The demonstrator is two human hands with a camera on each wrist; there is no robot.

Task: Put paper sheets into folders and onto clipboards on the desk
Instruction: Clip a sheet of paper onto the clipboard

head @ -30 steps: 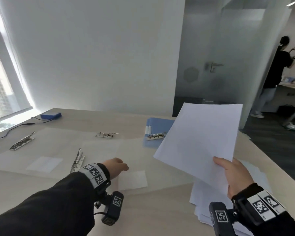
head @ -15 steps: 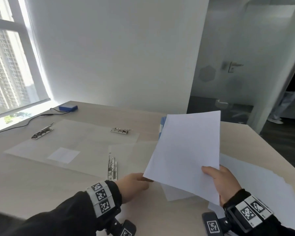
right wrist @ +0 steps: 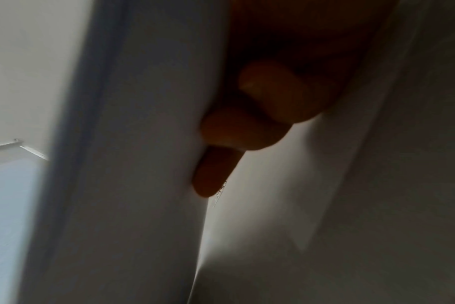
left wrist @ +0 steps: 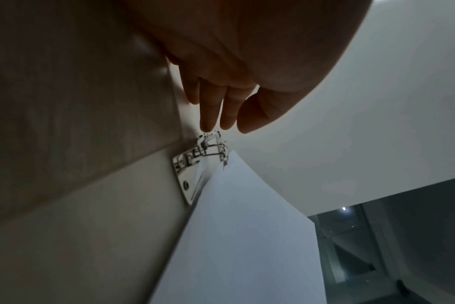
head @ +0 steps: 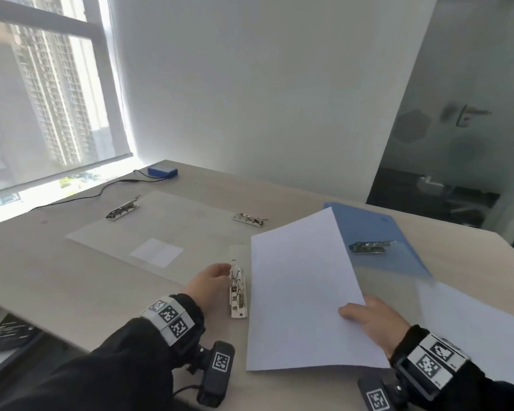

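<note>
Now my right hand (head: 371,318) pinches a white paper sheet (head: 303,292) just above the desk (head: 72,271), beside a metal clip (head: 238,292) that my left hand's (head: 208,281) straight fingers (left wrist: 208,115) touch.

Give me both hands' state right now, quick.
Left hand: open, straight fingers touching the metal clip.
Right hand: gripping the paper sheet.
</note>
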